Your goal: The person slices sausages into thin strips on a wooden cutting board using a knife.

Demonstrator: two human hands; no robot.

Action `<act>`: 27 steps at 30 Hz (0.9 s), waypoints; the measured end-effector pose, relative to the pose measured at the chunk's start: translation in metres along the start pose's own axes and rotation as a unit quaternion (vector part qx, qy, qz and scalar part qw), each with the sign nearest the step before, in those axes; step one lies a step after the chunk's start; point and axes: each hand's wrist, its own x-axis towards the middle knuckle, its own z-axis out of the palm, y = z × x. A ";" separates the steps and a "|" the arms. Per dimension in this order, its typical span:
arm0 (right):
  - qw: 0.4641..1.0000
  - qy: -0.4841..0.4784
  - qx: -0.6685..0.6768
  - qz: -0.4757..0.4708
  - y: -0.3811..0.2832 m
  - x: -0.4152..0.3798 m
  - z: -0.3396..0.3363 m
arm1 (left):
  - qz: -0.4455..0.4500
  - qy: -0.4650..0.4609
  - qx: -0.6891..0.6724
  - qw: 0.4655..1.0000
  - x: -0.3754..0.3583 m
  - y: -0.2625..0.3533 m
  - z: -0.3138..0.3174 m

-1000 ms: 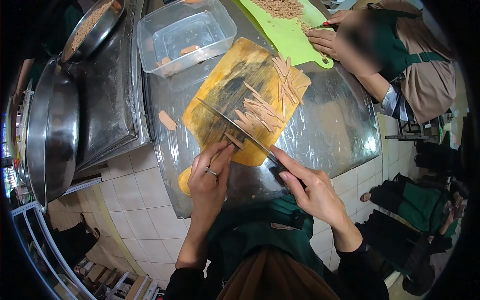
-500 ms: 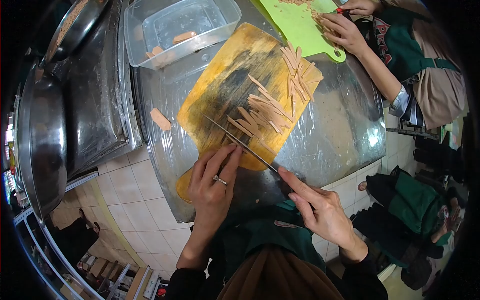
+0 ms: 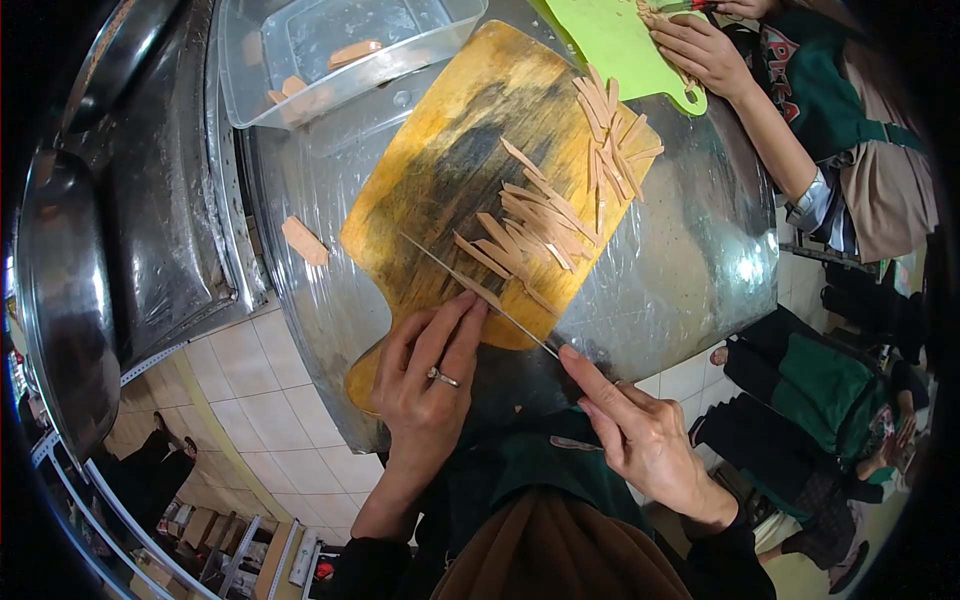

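A knife [image 3: 500, 312] lies across the lower part of a worn wooden board [image 3: 440, 110], its handle in my right hand [image 3: 650, 440] with the index finger stretched along it. My left hand [image 3: 425, 385], with a ring, presses its fingertips down beside the blade, on a small piece mostly hidden under them. A pinkish-brown strip [image 3: 478, 290] shows along the blade. Thin cut strips [image 3: 545, 225] lie in a pile on the board's right half, and more strips [image 3: 610, 140] lie at its upper right edge. One flat piece [image 3: 305, 241] rests on the plastic-covered table [image 3: 690, 260], left of the board.
A clear plastic tub [image 3: 355, 80] with several pieces stands at the upper left. A co-worker's hand [image 3: 705, 50] is over a green cutting board [image 3: 600, 45] at the upper right. Metal pans [image 3: 75, 300] stand at the far left. Other people are at the lower right.
The view has shifted slightly, so the tub and flat piece appear further left. A strip now shows along the blade near my left fingertips. Both hands keep their hold.
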 end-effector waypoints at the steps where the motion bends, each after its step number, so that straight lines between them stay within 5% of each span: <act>1: 1.000 0.000 -0.012 -0.001 -0.001 0.001 0.000 | -0.002 -0.001 0.001 1.000 0.000 0.000 0.000; 7: 0.998 0.008 -0.052 -0.019 -0.001 0.022 0.009 | -0.005 -0.008 -0.003 1.000 0.003 0.001 -0.001; 16: 0.992 0.013 0.114 -0.051 -0.003 0.075 -0.004 | -0.018 -0.021 -0.017 0.999 0.003 0.001 -0.004; 22: 0.998 0.014 0.054 -0.019 -0.002 0.043 -0.027 | -0.125 0.038 -0.258 0.957 0.009 -0.002 -0.022; 27: 0.995 0.043 -0.038 -0.079 0.012 0.006 -0.017 | -0.028 0.075 -0.104 0.991 0.057 -0.024 -0.057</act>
